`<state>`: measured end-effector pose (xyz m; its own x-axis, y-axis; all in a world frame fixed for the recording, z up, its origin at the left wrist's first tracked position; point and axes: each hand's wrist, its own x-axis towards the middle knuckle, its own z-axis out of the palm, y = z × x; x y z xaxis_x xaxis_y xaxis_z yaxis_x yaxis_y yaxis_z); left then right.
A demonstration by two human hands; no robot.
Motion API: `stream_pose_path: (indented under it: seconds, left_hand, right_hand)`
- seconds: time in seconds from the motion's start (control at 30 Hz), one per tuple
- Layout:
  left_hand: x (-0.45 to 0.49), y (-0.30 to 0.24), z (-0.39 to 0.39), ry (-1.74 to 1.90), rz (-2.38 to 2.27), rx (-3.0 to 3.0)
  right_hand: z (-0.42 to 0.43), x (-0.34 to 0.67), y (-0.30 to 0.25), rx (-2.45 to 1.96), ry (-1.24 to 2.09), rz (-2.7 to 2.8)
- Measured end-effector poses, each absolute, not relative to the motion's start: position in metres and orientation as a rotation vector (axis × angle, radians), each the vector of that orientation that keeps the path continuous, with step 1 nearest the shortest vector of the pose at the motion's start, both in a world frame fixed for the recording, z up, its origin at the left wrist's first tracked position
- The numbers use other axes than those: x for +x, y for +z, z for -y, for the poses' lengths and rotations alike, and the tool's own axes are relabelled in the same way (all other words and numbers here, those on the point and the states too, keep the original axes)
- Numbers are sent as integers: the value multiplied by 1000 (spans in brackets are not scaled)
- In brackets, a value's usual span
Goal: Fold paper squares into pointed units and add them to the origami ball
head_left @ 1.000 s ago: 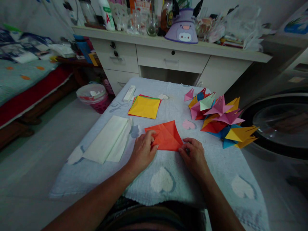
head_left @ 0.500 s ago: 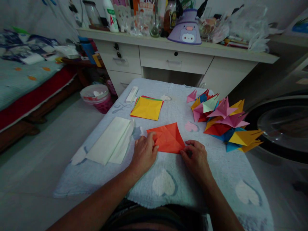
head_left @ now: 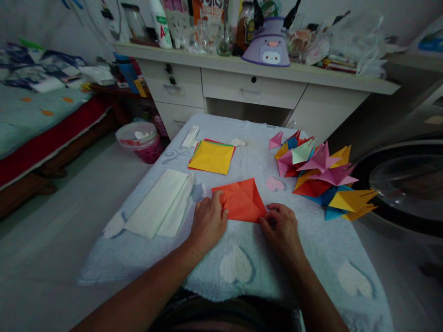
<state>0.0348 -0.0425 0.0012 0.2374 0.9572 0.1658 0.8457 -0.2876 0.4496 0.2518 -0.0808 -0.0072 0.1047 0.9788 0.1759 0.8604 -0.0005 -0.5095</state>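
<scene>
- Creased orange paper square (head_left: 242, 200) — unmoved this past second.
- Left hand (head_left: 207, 223): fingers gripping its 9 o'clock corner (thumb atop).
- Right hand (head_left: 282, 230): fingertips bunched, pinching its 5 o'clock corner.

I have both bare forearms reaching forward from the lower edge of the view, converging slightly. My left grip (head_left: 207, 221) lies palm down, knuckles up. Its fingers are loosely bent and its thumb is stretched out toward the right grip (head_left: 282, 229), with nothing closed between thumb and fingers. My right grip sits level with it, also palm down. Its fingertips are curled under, and the thumb is tucked in on the side facing the left grip. Whether it pinches I cannot tell. Both wrists run straight. The two grips are near each other but apart.
</scene>
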Motion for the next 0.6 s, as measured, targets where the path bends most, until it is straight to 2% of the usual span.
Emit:
stream_pose_path:
  seconds: [0.6]
  left_hand:
    - [30, 2, 41, 591, -1627, 2499]
  right_hand:
    - [81, 252, -10, -1890, 257, 1775]
